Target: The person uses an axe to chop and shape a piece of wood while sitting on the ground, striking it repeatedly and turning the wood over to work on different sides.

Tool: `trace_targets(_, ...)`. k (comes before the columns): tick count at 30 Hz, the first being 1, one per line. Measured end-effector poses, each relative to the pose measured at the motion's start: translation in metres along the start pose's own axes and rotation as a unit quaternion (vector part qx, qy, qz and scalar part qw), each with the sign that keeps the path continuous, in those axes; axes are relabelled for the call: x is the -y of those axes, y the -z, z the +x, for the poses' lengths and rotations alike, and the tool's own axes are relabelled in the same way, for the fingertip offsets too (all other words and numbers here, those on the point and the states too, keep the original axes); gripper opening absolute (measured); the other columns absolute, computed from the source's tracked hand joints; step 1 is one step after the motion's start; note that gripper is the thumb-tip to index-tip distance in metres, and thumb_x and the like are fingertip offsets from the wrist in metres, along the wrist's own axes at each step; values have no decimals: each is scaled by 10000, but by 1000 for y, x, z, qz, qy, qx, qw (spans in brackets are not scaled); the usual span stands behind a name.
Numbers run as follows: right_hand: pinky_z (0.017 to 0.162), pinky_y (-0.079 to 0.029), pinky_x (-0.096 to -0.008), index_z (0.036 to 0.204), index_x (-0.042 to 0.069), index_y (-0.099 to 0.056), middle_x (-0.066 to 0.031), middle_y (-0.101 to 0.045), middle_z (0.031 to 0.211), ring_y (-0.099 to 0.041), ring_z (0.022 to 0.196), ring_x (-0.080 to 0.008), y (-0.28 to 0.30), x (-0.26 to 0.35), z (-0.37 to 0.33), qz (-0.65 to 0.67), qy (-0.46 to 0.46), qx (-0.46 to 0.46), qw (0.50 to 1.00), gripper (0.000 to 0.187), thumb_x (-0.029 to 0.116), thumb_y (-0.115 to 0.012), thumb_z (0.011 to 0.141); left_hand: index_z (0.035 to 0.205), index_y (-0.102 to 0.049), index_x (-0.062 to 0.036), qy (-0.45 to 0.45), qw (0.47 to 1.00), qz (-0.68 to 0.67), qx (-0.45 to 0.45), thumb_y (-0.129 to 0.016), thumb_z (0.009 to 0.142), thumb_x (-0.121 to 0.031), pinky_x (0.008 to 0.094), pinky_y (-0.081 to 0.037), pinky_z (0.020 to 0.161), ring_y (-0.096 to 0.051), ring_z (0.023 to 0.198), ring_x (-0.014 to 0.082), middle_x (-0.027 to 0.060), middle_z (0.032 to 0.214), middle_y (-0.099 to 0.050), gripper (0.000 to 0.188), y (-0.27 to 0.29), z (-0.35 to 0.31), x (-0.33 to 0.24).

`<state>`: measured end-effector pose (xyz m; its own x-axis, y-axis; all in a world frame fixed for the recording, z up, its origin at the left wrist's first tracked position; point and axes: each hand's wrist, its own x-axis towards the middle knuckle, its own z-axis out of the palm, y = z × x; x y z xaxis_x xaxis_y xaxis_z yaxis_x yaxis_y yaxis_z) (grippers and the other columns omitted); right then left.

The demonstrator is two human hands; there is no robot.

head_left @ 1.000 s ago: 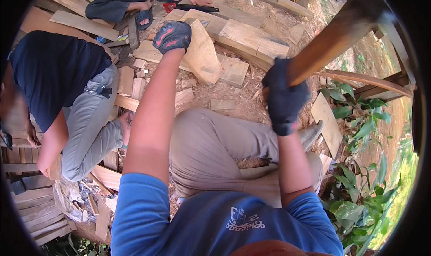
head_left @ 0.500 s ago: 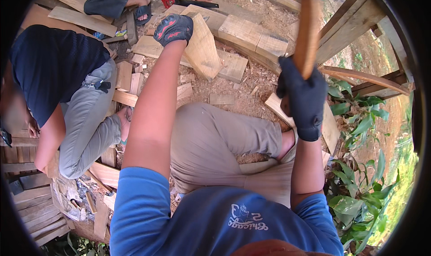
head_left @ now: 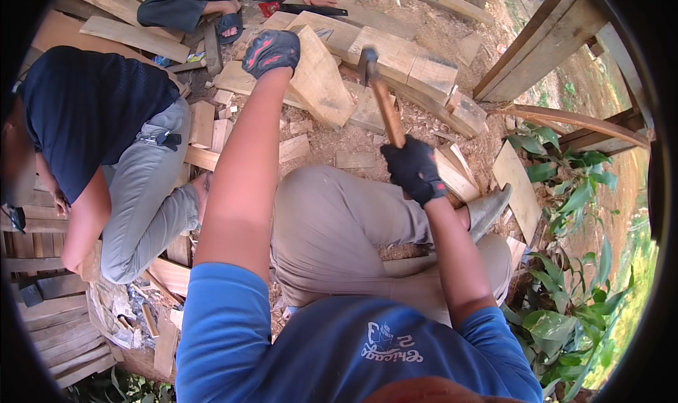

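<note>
My left hand (head_left: 272, 52), in a black glove with red marks, is closed on the upper left edge of a thick pale wood block (head_left: 319, 81). The block stands tilted, its lower end near a flat board on the ground. In a black glove, my right hand (head_left: 414, 170) grips the wooden handle of a hatchet (head_left: 388, 113). The hatchet's dark metal head is raised to the right of the block, apart from it. Which way its cutting edge faces is hard to make out.
Thick squared timber (head_left: 385, 53) lies behind the block. A handsaw (head_left: 311, 9) with a red handle lies farther back, near another person's hand. A person in a dark shirt (head_left: 99, 113) sits at the left. Leafy plants (head_left: 565, 318) grow at the right, and wood chips cover the ground.
My right hand has swung the hatchet down and to the left, toward the block. My left hand keeps its hold on the block.
</note>
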<state>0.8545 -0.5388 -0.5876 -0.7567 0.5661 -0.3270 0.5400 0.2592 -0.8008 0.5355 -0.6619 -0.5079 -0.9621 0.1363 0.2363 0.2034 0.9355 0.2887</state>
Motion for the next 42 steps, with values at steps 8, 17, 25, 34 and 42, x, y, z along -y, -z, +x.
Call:
trace_targets(8,576,-514,-308,957,4,-725,-45,-693,707,-651,601,-107,83,137,-79,223,172,-222,933,280,274,-793,986,1145,-837,-101,-11,1000,4,-12,-564,948,-355,512,-598,891,-776,1079,361,169,1167,-806,422,7,-6,-2)
trace_targets(17,632,-603,-444,1041,-21,-737,-196,-740,755,-750,637,-345,-47,-41,19,-60,-31,21,997,405,376,-723,958,1093,-849,-103,-49,998,11,-24,-554,949,-352,512,-594,858,-777,1067,357,189,1138,-805,411,-1,2,-6)
trace_targets(25,523,-525,-314,1009,-14,-720,-62,-699,708,-657,550,-120,71,117,-65,178,63,-136,973,308,280,-798,960,1088,-852,-111,-21,999,6,-33,-560,942,-368,517,-591,849,-777,1052,362,174,1134,-809,415,-3,3,5)
trace_targets(34,631,-572,-430,975,11,-739,-143,-730,729,-745,660,-269,0,38,-16,17,59,-260,964,424,434,-771,975,1100,-845,-102,-41,999,-4,-34,-563,938,-357,509,-592,865,-774,1052,372,186,1150,-801,413,-3,-2,-3)
trace_targets(42,504,-534,-360,948,-51,-707,-89,-683,674,-677,534,-178,16,29,-27,120,-51,-15,991,322,266,-763,947,1083,-851,-114,-62,996,24,-53,-566,939,-341,511,-599,855,-777,1043,371,166,1130,-808,392,-4,-4,-6)
